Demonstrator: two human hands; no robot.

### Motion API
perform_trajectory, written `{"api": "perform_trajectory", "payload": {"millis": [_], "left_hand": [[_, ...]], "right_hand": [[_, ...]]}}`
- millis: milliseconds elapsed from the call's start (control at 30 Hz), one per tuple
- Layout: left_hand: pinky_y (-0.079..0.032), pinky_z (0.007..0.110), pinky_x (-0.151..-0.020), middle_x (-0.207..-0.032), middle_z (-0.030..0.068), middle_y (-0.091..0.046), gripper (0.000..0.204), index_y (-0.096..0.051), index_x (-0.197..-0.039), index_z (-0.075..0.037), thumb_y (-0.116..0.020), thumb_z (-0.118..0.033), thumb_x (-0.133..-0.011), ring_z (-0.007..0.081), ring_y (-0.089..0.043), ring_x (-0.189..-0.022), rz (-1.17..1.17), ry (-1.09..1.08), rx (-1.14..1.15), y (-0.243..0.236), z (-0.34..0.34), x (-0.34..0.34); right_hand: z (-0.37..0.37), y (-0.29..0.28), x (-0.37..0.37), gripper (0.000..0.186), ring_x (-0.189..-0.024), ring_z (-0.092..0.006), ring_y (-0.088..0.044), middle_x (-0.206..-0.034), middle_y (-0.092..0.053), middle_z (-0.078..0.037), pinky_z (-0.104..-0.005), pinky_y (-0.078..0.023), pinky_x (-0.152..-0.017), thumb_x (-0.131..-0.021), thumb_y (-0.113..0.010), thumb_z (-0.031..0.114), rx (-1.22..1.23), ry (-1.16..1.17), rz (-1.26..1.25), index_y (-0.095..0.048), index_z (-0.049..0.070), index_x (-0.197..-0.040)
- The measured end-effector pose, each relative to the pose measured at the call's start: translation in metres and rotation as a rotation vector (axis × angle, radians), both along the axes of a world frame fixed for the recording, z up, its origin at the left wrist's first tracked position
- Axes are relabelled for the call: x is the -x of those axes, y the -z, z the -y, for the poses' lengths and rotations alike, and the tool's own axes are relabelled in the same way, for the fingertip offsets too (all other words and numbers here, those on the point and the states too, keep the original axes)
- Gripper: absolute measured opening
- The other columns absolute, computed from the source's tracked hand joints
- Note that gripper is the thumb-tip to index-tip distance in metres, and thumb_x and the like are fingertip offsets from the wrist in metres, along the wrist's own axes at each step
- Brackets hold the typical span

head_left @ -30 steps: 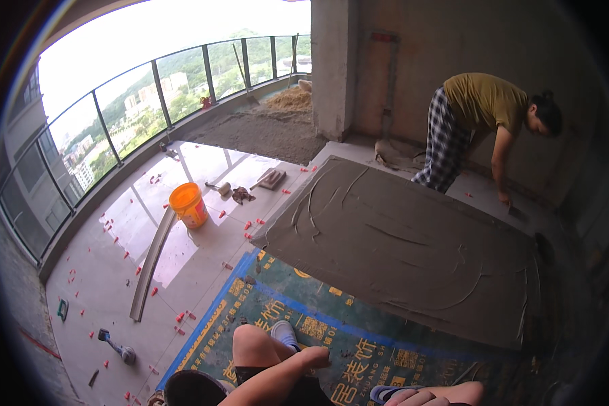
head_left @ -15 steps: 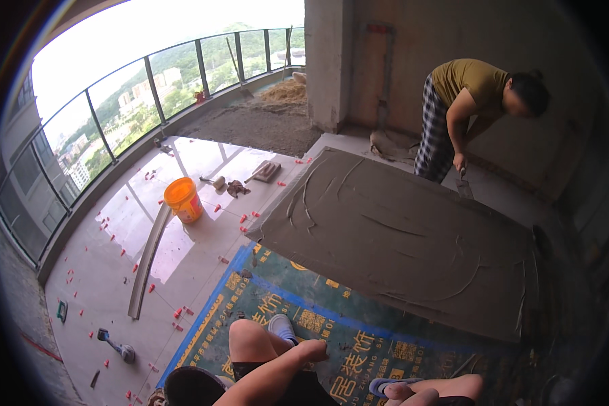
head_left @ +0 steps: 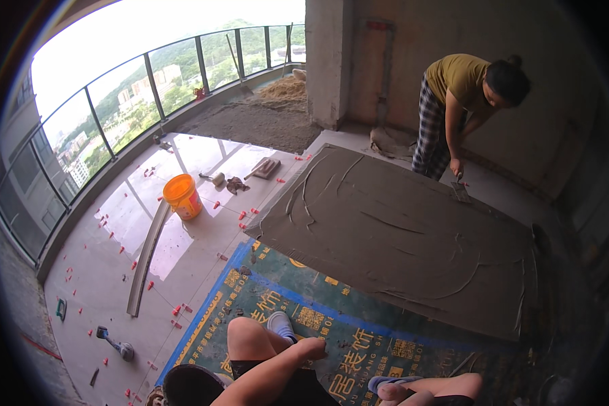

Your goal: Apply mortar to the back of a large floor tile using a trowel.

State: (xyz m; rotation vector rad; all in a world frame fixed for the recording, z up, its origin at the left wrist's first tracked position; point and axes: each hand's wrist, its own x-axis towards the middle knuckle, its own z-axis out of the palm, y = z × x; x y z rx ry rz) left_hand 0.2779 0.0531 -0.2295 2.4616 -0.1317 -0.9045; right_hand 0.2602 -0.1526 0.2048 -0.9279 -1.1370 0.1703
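Note:
My left hand (head_left: pixel 311 348) hangs beside my bent left knee (head_left: pixel 247 338), fingers curled in, with no tool showing in it. Low in the picture my right hand (head_left: pixel 394 392) is close to my right leg, its fingers mostly hidden. Both are over a green printed protective sheet (head_left: pixel 304 298) with blue tape. Ahead lies a large rectangular slab (head_left: pixel 399 230) coated in wet grey mortar, marked with curved ridges. At its far right edge a co-worker (head_left: pixel 460 88) bends over, holding a trowel (head_left: pixel 461 193) against the mortar.
Shiny pale tiles (head_left: pixel 203 271) on the left carry red levelling clips, an orange bucket (head_left: pixel 183 196), a long metal straightedge (head_left: pixel 149 257), a mallet (head_left: pixel 215 178) and a suction-cup tool (head_left: pixel 118 345). A railing (head_left: pixel 159 88) bounds the balcony; sand (head_left: pixel 284 90) lies near it.
The co-worker's head and upper body have shifted left, and the trowel has moved slightly left and lies flatter on the mortar. My hands have barely moved.

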Motion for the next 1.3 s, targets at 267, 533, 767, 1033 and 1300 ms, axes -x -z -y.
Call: {"api": "perform_trajectory", "payload": {"millis": [267, 533, 767, 1033, 1300], "left_hand": [[-0.049, 0.043, -0.075, -0.09, 0.0221, -0.064, 0.041, -0.065, -0.093, 0.002, -0.057, -0.035, -0.081, 0.0359, -0.063, -0.087, -0.042, 0.005, -0.013, 0.003, 0.002, -0.003], [-0.049, 0.044, -0.073, -0.087, 0.0234, -0.064, 0.04, -0.065, -0.09, 0.004, -0.058, -0.035, -0.081, 0.0371, -0.063, -0.086, -0.034, -0.003, 0.034, 0.003, -0.006, 0.023], [-0.049, 0.036, -0.078, -0.091, 0.0154, -0.066, 0.027, -0.068, -0.095, -0.006, -0.059, -0.016, -0.072, 0.0254, -0.064, -0.088, -0.325, -0.19, -0.183, -0.035, 0.034, -0.028], [-0.052, 0.04, -0.077, -0.094, 0.0175, -0.066, 0.026, -0.066, -0.091, -0.002, -0.055, -0.016, -0.073, 0.0313, -0.064, -0.09, -0.065, -0.125, -0.148, -0.033, -0.014, 0.02], [-0.051, 0.042, -0.073, -0.086, 0.0184, -0.066, 0.023, -0.066, -0.086, -0.001, -0.057, -0.021, -0.077, 0.033, -0.064, -0.085, -0.01, -0.127, -0.14, -0.04, -0.007, 0.016]], "right_hand": [[0.009, -0.016, 0.004, 0.018, -0.095, -0.0167, -0.059, -0.08, -0.07, -0.006, -0.0383, -0.038, -0.102, -0.086, -0.061, 0.013, 0.208, -0.03, -0.018, -0.058, 0.01, -0.068], [-0.014, 0.028, 0.025, 0.006, -0.092, -0.0202, -0.057, -0.088, -0.069, -0.009, -0.0401, -0.036, -0.102, -0.085, -0.061, 0.009, -0.146, 0.096, -0.08, -0.055, 0.011, -0.085], [0.017, 0.143, -0.013, 0.016, -0.109, -0.0229, -0.043, -0.092, -0.044, -0.006, -0.0451, -0.025, -0.107, -0.087, -0.05, 0.003, 0.415, 0.67, -0.024, -0.04, 0.005, -0.1], [0.084, 0.331, -0.079, 0.014, -0.09, -0.0099, -0.047, -0.091, -0.046, -0.002, -0.0229, -0.037, -0.085, -0.084, -0.056, -0.002, 0.778, 0.724, -0.529, -0.047, 0.004, -0.093], [0.061, 0.324, -0.084, 0.015, -0.084, -0.0054, -0.046, -0.09, -0.047, 0.0, -0.0182, -0.038, -0.079, -0.085, -0.056, -0.003, 0.758, 0.599, -0.715, -0.047, 0.004, -0.095]]}}
